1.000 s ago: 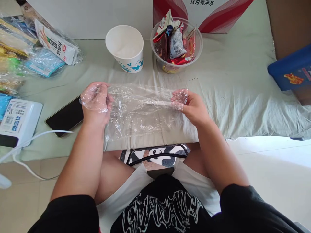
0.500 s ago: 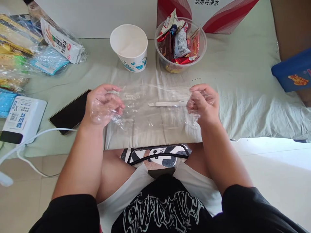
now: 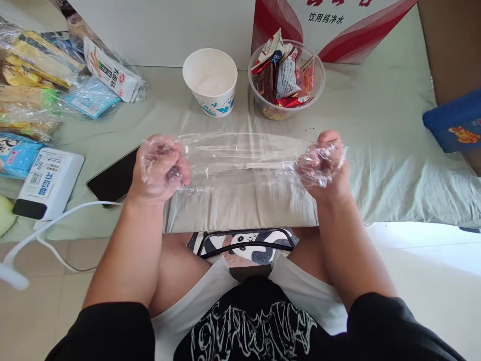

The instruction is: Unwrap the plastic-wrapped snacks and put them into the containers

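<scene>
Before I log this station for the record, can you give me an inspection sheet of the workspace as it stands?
Surface: pale green cloth, wrinkled, over a low surface.
Job's things: clear plastic film stretched between both hands, a thin white strip inside it.
Clutter: paper cup; clear bowl of wrapped snacks; dark phone; snack packets at far left; white device.
Grips: left hand and right hand each closed on a bunched end of the film.
Cables: white cable running from the device off the cloth edge.
Surroundings: red and white carton, blue box, tiled floor.
</scene>
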Tool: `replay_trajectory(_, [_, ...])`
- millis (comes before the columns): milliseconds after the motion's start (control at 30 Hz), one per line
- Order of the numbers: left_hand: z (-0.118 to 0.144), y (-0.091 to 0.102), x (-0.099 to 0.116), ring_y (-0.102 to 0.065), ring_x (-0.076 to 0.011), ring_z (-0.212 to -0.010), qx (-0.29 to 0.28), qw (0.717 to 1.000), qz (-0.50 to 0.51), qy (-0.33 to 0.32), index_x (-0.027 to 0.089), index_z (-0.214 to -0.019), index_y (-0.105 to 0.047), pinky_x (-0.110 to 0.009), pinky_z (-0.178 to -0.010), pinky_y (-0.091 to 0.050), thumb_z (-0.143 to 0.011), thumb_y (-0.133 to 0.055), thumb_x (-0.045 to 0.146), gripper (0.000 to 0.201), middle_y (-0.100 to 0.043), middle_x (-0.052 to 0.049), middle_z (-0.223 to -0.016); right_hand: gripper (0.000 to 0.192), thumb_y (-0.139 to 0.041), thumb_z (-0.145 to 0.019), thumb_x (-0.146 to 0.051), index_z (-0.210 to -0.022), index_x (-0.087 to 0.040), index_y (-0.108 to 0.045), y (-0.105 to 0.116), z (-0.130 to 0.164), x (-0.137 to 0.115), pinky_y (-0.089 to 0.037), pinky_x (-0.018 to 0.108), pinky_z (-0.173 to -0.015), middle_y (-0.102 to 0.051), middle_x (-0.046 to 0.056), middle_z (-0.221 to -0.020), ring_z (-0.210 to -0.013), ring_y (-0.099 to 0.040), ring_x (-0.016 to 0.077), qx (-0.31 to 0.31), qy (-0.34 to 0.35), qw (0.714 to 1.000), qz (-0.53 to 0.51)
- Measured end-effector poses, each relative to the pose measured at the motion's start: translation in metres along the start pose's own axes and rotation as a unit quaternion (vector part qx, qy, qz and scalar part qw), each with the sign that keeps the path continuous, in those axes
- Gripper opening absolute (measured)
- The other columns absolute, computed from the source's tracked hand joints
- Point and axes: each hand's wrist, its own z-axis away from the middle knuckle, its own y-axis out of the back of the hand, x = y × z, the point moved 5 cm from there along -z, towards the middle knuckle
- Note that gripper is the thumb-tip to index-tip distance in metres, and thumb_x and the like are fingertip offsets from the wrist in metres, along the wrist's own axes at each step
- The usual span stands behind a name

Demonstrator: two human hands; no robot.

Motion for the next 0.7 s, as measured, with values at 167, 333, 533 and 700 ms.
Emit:
replay_trajectory(167, [-0.004, 0.0, -0.002, -0.049, -0.0105, -0.042, 0.039, 0.998, -0.033, 0.028, 0.031, -0.073, -0.067, -0.03, -0.044, -0.035, -0.058, -0.094, 0.043, 0.033, -0.062, 0.01, -0.05, 0.043, -0.061, -0.087, -0.072, -0.094, -0.031, -0.048, 0.002, -0.001, 0.011, -0.039, 0.031, -0.044, -0.048, -0.004, -0.064, -0.045, -0.043, 0.0145, 0.002, -0.041, 0.999, 0.031])
replay_trajectory(333, [-0.009, 0.002, -0.007, -0.047, -0.0112, -0.05, 0.056, 0.997, 0.009, 0.043, 0.029, -0.069, -0.063, -0.031, -0.049, -0.035, -0.058, -0.081, 0.032, 0.022, -0.063, 0.008, -0.056, 0.038, -0.05, -0.091, -0.069, -0.094, -0.031, -0.052, 0.01, -0.011, 0.023, -0.049, 0.039, -0.055, -0.056, 0.003, -0.076, -0.061, -0.055, 0.0217, 0.0, -0.031, 0.998, 0.047])
replay_trajectory(533, [-0.015, 0.01, -0.015, -0.056, -0.0143, -0.057, 0.075, 0.995, 0.043, 0.052, 0.025, -0.063, -0.063, -0.033, -0.055, -0.048, -0.068, -0.066, 0.042, 0.018, -0.065, 0.0, -0.058, 0.056, -0.046, -0.085, -0.081, -0.074, -0.026, -0.05, 0.001, -0.006, 0.009, -0.051, 0.039, -0.056, -0.058, 0.006, -0.075, -0.062, -0.059, 0.021, 0.036, -0.099, 0.991, -0.078])
replay_trajectory(700, [-0.021, 0.011, -0.023, -0.061, -0.0126, -0.057, 0.074, 0.994, 0.075, 0.025, 0.023, -0.069, -0.065, -0.027, -0.051, -0.051, -0.059, -0.083, 0.042, 0.028, -0.062, 0.002, -0.062, 0.039, -0.088, -0.069, -0.039, -0.088, -0.026, -0.056, -0.015, -0.003, 0.003, -0.044, 0.024, -0.052, -0.059, -0.004, -0.079, -0.056, -0.053, 0.0083, 0.102, -0.113, 0.985, -0.081])
